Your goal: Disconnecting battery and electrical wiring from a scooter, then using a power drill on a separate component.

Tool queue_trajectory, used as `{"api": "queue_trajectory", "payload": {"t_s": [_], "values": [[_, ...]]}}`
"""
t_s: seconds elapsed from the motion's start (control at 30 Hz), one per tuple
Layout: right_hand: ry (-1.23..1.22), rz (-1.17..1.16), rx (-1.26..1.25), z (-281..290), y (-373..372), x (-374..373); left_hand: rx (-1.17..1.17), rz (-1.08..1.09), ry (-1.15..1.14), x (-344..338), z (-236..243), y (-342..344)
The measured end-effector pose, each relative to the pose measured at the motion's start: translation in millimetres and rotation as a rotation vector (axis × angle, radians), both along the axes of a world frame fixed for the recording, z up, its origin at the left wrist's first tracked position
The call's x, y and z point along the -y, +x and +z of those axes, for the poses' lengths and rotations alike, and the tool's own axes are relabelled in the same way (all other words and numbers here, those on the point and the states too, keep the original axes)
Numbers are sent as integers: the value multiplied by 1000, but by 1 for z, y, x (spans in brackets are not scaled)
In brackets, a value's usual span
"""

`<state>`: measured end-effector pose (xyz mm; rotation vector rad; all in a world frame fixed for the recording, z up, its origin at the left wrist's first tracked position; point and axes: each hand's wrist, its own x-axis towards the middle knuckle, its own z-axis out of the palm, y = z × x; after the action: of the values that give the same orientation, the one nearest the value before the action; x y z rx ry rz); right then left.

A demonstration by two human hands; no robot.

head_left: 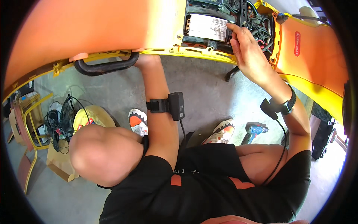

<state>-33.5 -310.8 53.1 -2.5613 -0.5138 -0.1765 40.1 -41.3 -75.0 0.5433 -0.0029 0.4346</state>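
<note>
This looks like a workshop. Wires (261, 31) show inside the opened orange machine (93, 26); in front of it, a drill (255, 129) rests on the grey concrete floor (201, 89), with tangled cables (55, 121) and a cardboard box (57, 160) toward its left end.

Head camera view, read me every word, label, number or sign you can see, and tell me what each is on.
I don't copy out print, but it stands here:
White-faced box: dark printed lines, mostly too small to read.
Red label on the orange panel: a column of pale characters.
Black clothing: pale lettering, partly hidden.
</note>
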Motion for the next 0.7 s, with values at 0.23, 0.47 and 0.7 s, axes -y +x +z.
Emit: {"api": "queue_trajectory", "payload": {"t_s": [0.23,0.47,0.7], "values": [[488,22,-446,-15,-9,8,-220,115,-145,64,16,-18],[783,-20,-569,0,-9,1,-293,56,-262,86,16,-27],[1349,-295,-968,78,-25,-12,-525,-85,-414,115,50,-44]]}}
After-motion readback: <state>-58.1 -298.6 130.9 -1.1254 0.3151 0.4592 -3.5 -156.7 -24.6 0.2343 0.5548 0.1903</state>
